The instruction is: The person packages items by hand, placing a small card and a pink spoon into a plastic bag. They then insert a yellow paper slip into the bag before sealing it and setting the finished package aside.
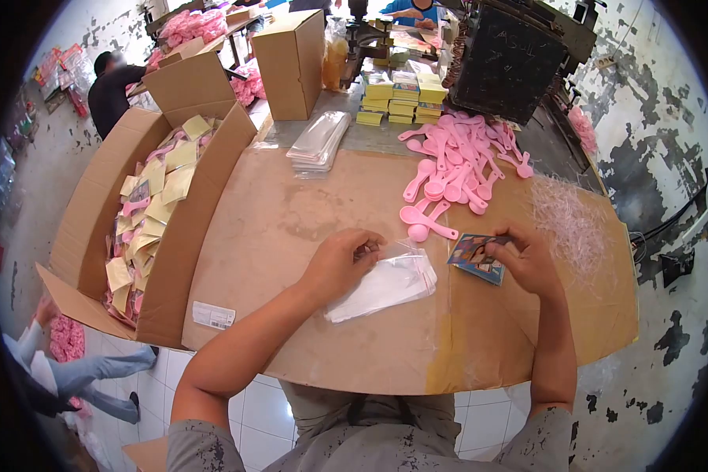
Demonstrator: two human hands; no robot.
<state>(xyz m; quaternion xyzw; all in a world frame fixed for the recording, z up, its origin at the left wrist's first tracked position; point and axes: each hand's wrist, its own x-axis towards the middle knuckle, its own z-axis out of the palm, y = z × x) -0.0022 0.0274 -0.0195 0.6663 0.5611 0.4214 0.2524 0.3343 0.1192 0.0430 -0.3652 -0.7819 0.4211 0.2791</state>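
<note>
My left hand [344, 263] is closed, its fingertips pinching the upper edge of a clear plastic bag [389, 287] in a small stack of such bags on the cardboard-covered table. In my right hand [531, 263] is a colourful printed card [477, 258], gripped between thumb and fingers at its right side, just right of the bags. Beyond both hands lies a heap of pink plastic spoons [456, 169], a few of them loose at its near end.
An open carton [165, 291] of packed bags stands at left. Another stack of clear bags [318, 141], piled cards [401, 98], a tall closed box [287, 63] and a dark machine [507, 59] are at the back. Plastic strips [570, 228] lie right. Other people are nearby.
</note>
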